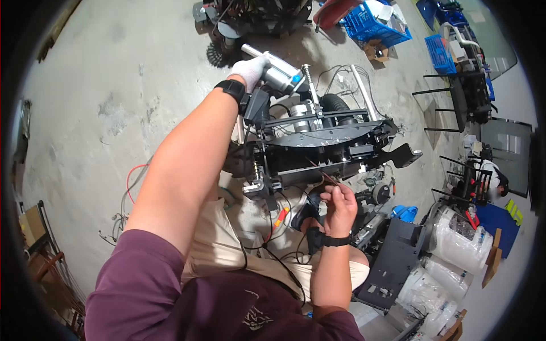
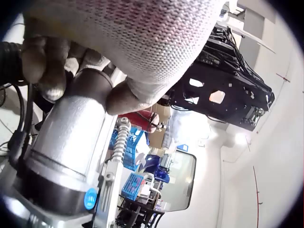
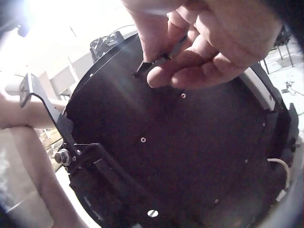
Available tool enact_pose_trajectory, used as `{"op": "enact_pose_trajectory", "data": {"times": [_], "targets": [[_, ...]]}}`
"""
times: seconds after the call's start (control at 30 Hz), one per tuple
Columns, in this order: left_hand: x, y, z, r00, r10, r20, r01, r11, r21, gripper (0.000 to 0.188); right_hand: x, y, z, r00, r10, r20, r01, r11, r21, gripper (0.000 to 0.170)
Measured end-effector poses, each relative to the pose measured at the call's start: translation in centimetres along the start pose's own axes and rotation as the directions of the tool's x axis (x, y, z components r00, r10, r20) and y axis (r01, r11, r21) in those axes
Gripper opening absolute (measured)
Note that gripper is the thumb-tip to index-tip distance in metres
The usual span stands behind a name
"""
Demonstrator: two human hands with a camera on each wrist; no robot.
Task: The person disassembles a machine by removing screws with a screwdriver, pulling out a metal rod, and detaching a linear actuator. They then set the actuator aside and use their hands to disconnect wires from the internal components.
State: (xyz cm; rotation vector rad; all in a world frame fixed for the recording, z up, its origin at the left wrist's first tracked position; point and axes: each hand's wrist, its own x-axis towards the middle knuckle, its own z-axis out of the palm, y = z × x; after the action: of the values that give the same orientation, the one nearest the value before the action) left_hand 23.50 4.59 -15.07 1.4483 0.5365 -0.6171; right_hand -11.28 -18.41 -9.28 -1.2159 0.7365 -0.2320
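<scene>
Cylinder (image 1: pixel 278 78) is clasped by gloved left grip (image 1: pixel 248 70); right grip (image 1: pixel 340 209) pinches thin dark piece (image 1: pixel 328 178)

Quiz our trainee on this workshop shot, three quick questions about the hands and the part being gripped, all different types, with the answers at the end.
1. Multiple choice: What does the gloved left hand grip?
a) a plastic crate
b) a silver cylinder
c) a screwdriver

2. True or false: The right hand wears a glove too.

3. Fill in the blank: The round sticker near the black end of the cylinder is ____ in colour.

Key: 1 b; 2 false; 3 blue
</scene>
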Motion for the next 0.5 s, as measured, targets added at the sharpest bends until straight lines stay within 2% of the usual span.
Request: {"op": "enact_pose_trajectory", "data": {"times": [0.03, 0.1, 0.13, 0.17, 0.23, 0.27, 0.33, 0.43, 0.5], "targets": [[0.5, 0.1, -0.9, 0.998, 0.061, -0.001, -0.061, 0.998, -0.001, 0.037, 0.1, -0.2, -0.6, 0.999, 0.039, -0.03, -0.038, 0.998, 0.045, 0.023], [0.2, 0.6, -2.7, 0.996, 0.083, 0.042, -0.076, 0.988, -0.132, 0.036, 0.2, -0.4, -1.6, 0.994, 0.052, -0.094, -0.042, 0.993, 0.106, 0.022], [-0.2, 1.0, -3.2, 0.995, 0.087, 0.047, -0.079, 0.984, -0.16, 0.03, 0.3, -0.4, -2.3, 0.994, 0.038, -0.1, -0.024, 0.99, 0.14, 0.022], [-0.1, 1.5, -3.5, 0.997, 0.054, 0.063, -0.039, 0.974, -0.223, 0.028, 0.3, -0.5, -3.0, 0.994, 0.024, -0.107, -0.006, 0.985, 0.172, 0.021], [-0.8, 1.9, -4.3, 0.986, 0.13, 0.1, -0.082, 0.919, -0.386, 0.027, 0.1, -0.7, -4.1, 0.992, 0.02, -0.126, 0.007, 0.978, 0.209, 0.022], [-1.0, 2.4, -4.8, 0.985, 0.14, 0.097, -0.093, 0.921, -0.378, 0.027, -0.1, -0.9, -4.6, 0.992, 0.013, -0.128, 0.015, 0.976, 0.217, 0.022], [-1.8, 2.9, -5.8, 0.973, 0.202, 0.109, -0.101, 0.804, -0.586, 0.025, -1.0, -1.4, -5.1, 0.992, -0.01, -0.124, 0.037, 0.975, 0.218, 0.022], [-5.0, 5.7, -7.5, 0.932, 0.341, 0.122, -0.104, 0.575, -0.811, 0.025, -2.5, -1.5, -7.1, 0.993, -0.024, -0.112, 0.063, 0.932, 0.357, 0.022], [-7.7, 6.9, -9.8, 0.813, 0.528, 0.246, -0.045, 0.478, -0.877, 0.026, -3.7, -2.0, -7.1, 0.995, -0.064, -0.07, 0.087, 0.913, 0.4, 0.022]]}}
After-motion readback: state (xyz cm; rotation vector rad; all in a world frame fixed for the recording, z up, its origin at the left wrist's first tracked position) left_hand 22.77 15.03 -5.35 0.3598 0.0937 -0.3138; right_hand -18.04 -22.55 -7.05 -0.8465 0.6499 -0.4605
